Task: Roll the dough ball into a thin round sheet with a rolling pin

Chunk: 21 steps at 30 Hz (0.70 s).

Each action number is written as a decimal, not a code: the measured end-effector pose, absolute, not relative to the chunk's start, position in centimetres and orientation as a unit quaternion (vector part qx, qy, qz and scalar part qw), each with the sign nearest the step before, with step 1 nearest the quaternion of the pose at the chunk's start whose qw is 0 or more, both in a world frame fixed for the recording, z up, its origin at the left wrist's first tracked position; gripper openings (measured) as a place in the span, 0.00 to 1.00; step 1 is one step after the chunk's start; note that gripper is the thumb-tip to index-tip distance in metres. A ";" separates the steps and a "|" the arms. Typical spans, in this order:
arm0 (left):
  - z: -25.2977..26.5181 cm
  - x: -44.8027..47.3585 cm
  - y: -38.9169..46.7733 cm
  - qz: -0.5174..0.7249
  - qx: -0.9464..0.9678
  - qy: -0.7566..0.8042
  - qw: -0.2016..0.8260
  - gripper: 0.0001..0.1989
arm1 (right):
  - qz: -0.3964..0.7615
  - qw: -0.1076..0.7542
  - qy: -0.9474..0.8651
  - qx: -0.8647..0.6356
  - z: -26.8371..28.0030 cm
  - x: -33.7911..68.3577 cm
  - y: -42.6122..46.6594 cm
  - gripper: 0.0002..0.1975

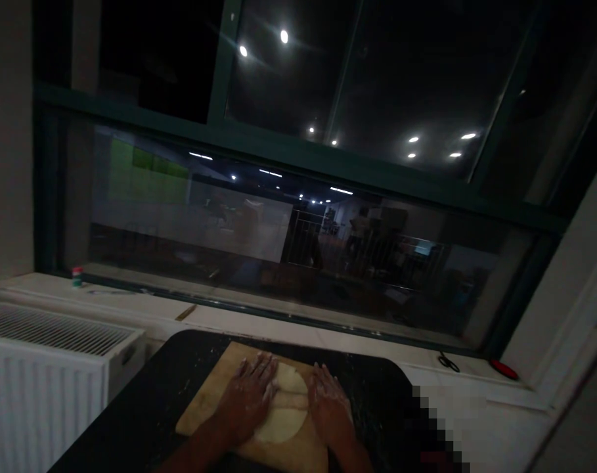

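A pale round sheet of dough (pixel 281 427) lies flat on a wooden board (pixel 202 410). Across it rests a short rolling pin (pixel 291 400), its middle showing between my hands. My left hand (pixel 249 394) lies over the pin's left end, fingers stretched forward and whitened with flour. Over the right end is my right hand (pixel 330 401), also flat with floury fingers extended. Both palms hide the pin's ends, and neither hand's fingers wrap round it.
The board is on a black table (pixel 145 407) dusted with flour. A white radiator (pixel 46 374) stands at left. On the windowsill are a small red-capped container (pixel 77 277), black scissors (pixel 448 362) and a red oval object (pixel 504 369). A dark, reflecting window rises behind.
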<state>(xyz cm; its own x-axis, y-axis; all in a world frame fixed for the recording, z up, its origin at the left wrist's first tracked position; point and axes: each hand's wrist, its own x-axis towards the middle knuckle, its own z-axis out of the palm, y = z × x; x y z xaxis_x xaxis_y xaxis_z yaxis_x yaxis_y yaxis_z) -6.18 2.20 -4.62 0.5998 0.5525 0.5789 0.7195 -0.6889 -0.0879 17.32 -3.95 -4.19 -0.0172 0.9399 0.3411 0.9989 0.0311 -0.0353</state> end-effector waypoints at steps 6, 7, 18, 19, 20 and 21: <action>-3.7 -9.2 -1.6 -0.268 -0.906 -0.295 0.140 0.26 | -0.107 0.173 -0.689 -0.696 -9.3 14.8 -12.0 0.25; -3.6 -9.9 -2.3 -0.261 -0.909 -0.293 0.138 0.27 | -0.110 0.183 -0.691 -0.690 -10.4 14.5 -12.8 0.25; -3.5 -7.7 0.0 -0.237 -0.904 -0.331 0.129 0.25 | -0.105 0.110 -0.690 -0.707 -4.7 15.3 -8.1 0.25; -3.4 -6.9 1.0 -0.222 -0.902 -0.350 0.121 0.25 | -0.104 0.102 -0.690 -0.709 -3.6 15.8 -6.8 0.25; -3.3 -6.2 2.0 -0.206 -0.898 -0.372 0.113 0.24 | -0.098 0.094 -0.694 -0.707 -2.7 16.3 -5.4 0.25; -3.2 -5.5 3.0 -0.191 -0.893 -0.393 0.104 0.24 | -0.079 0.080 -0.693 -0.712 -2.0 16.8 -3.9 0.24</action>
